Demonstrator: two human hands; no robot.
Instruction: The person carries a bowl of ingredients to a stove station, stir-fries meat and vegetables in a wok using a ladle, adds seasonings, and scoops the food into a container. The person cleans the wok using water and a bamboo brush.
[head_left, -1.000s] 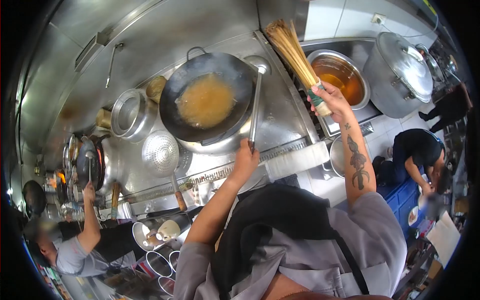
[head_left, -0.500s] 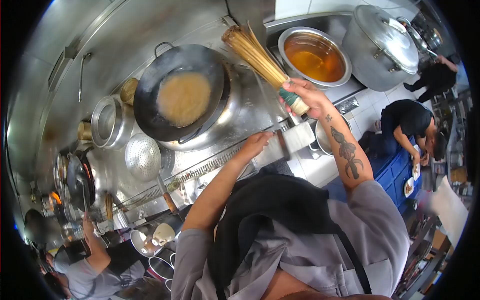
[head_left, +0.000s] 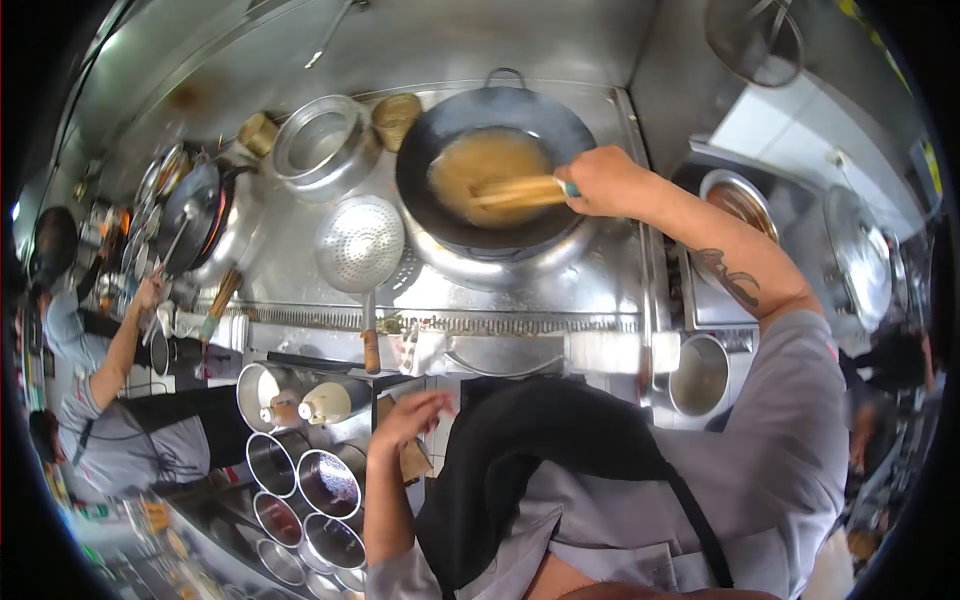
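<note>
My right hand [head_left: 606,182] grips a bamboo wok brush [head_left: 520,192] by its green-bound end. The bristles reach into brownish liquid [head_left: 470,165] in a black wok [head_left: 560,130] on the stove. Below the front edge of the stove, close to my apron, my left hand [head_left: 412,418] holds nothing; its fingers are loosely bent and apart. Between the wok and my left hand, a perforated skimmer [head_left: 360,243] with a wooden handle lies on the steel stovetop.
Left of the wok are a metal pot [head_left: 318,145] and a brass-coloured container [head_left: 397,120]. Several steel containers [head_left: 330,483] stand lower left. Right of the stove are a metal bowl [head_left: 740,200] and a large lidded pot [head_left: 858,255]. A co-worker [head_left: 150,430] works at another wok.
My view has turned, shifting the wok rightward. The brush has gone from upright above the counter into the wok's liquid. My left hand has drawn back from the stove's front edge.
</note>
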